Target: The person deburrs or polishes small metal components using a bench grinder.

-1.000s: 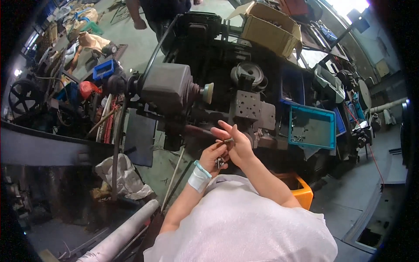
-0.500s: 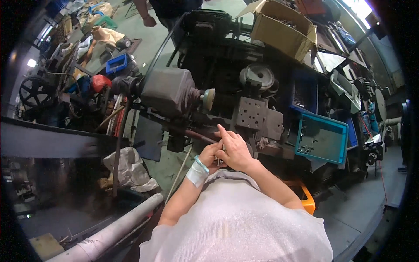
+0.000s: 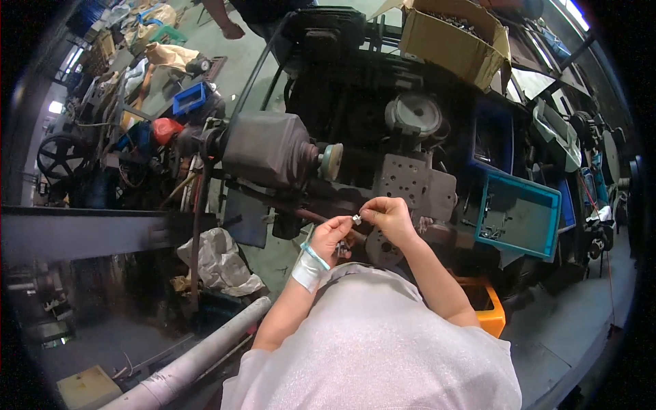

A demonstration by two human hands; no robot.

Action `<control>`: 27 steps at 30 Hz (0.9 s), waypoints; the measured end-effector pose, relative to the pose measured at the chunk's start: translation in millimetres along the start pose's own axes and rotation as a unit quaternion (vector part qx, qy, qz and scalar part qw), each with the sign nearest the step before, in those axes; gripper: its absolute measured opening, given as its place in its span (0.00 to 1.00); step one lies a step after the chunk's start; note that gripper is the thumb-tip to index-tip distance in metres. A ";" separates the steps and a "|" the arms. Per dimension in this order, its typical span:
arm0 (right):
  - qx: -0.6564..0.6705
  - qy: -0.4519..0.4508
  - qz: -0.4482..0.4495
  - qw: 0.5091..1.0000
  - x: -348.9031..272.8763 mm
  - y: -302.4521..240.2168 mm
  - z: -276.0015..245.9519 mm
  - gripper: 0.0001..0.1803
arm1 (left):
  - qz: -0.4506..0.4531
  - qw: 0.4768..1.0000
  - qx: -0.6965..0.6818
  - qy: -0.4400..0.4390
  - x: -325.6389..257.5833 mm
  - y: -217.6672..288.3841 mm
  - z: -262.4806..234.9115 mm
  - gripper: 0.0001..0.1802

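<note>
My left hand (image 3: 329, 237) is closed, thumb and forefinger pinching a small shiny metal piece (image 3: 357, 219); its exact kind is too small to make out. Other metal bits (image 3: 343, 249) show by the curled lower fingers of that hand. From the other side, my right hand (image 3: 389, 217) pinches the same piece with its fingertips. Both hands are in front of my body, near the machine's front. Just beyond them is a metal block with holes (image 3: 402, 179), and to the upper left a round pale-rimmed wheel (image 3: 332, 162) sits on the machine's spindle.
A teal tray (image 3: 555, 225) with small metal parts lies to the right, near a dark blue bin (image 3: 492, 140). A cardboard box (image 3: 451, 44) of parts stands at the back. An orange crate (image 3: 493, 318) is by my right elbow. Another person's hand (image 3: 233, 31) shows at the top.
My hands were overlapped, the right across the left. The right has drawn back to the side, and the fingertips now meet at the small metal piece, which has come into sight. The view has shifted slightly.
</note>
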State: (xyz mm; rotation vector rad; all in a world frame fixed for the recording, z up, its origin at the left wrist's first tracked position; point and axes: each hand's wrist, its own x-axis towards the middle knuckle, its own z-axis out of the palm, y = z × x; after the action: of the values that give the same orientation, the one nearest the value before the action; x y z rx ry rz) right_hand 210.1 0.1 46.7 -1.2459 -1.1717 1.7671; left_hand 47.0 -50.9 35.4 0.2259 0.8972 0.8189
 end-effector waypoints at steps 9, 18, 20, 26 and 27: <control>-0.181 0.100 -0.070 0.976 18.2 -4.9 35.9 0.06 | 0.154 0.961 0.206 0.103 14.9 20.4 -16.8 0.11; -0.076 0.186 -0.018 0.979 42.7 14.2 52.6 0.06 | 0.158 0.932 0.304 0.116 36.1 35.9 -29.8 0.10; -0.052 0.194 -0.005 0.980 51.0 17.7 52.3 0.06 | 0.168 0.920 0.334 0.118 45.0 38.8 -32.6 0.10; -0.036 0.234 0.016 0.971 69.8 22.5 54.8 0.06 | 0.179 0.934 0.293 0.096 64.7 40.8 -38.5 0.10; -0.045 0.232 0.009 0.972 72.6 22.1 54.8 0.06 | 0.178 0.935 0.293 0.096 67.4 40.1 -41.4 0.10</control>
State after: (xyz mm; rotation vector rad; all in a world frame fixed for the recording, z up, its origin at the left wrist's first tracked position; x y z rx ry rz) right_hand 134.5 40.0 8.9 -1.6177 -0.9744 1.3399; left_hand 17.4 18.4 -11.3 0.8625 1.2977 0.8977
